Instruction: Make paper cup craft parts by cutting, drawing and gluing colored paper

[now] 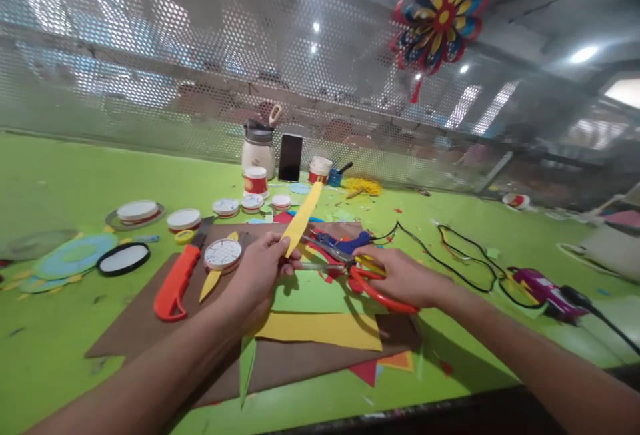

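Observation:
My left hand pinches the lower end of a yellow paper strip, which points up and away from me. In my right hand are scissors with red-orange handles, their blades spread apart towards the left hand. Something yellow also shows under the right fingers; I cannot make out what it is. Beneath the hands lie a green sheet and a wider yellow paper piece on brown cardboard. A blue glue gun rests just behind the scissors.
Left of my hands lie an orange-handled knife and a round lid. Several white lids, a jug and a phone stand farther back. A black cable runs right to a purple power strip. Paper scraps lie near the front edge.

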Demonstrator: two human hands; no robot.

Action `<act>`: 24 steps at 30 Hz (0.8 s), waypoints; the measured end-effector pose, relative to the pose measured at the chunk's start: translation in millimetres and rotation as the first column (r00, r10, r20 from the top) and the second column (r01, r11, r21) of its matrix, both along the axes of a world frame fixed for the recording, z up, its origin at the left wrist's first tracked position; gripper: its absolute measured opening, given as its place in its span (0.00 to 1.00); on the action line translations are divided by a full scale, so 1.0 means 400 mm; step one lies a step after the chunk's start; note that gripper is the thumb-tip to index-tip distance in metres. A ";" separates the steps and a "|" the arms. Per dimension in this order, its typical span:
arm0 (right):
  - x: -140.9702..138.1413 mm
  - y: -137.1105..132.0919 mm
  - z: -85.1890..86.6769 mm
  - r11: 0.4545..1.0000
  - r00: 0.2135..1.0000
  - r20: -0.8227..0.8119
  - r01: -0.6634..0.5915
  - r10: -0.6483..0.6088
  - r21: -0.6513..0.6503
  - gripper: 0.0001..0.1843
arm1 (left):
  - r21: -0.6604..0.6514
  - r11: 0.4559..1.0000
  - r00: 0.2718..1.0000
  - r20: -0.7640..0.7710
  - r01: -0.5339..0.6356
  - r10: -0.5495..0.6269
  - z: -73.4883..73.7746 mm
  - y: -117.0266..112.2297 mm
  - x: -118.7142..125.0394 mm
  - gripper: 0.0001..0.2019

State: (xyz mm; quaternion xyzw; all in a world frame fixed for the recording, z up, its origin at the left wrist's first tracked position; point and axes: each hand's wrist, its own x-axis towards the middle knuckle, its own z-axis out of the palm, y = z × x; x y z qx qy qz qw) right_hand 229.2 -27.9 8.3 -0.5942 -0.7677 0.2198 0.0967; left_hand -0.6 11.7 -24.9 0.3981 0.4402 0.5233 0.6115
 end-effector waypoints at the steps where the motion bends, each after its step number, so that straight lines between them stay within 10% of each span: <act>1: 0.005 -0.005 0.008 0.996 0.995 -0.103 0.004 -0.013 -0.086 0.21 | -0.002 1.000 1.000 0.015 -0.014 0.014 0.000 0.003 -0.003 0.04; 6: 0.025 -0.047 0.024 0.902 0.887 -0.447 -0.095 -0.115 -0.421 0.07 | 0.006 0.999 0.996 0.079 -0.040 0.039 0.012 0.010 -0.013 0.03; 13: 0.020 -0.054 0.033 0.912 0.845 -0.530 -0.158 -0.073 -0.378 0.26 | 0.091 0.996 0.997 0.078 0.014 -0.021 0.033 -0.009 -0.014 0.05; 24: 0.003 -0.033 0.022 0.951 0.890 -0.420 -0.265 0.177 -0.162 0.20 | 0.092 0.971 0.966 0.123 0.219 -0.229 0.031 -0.022 -0.002 0.05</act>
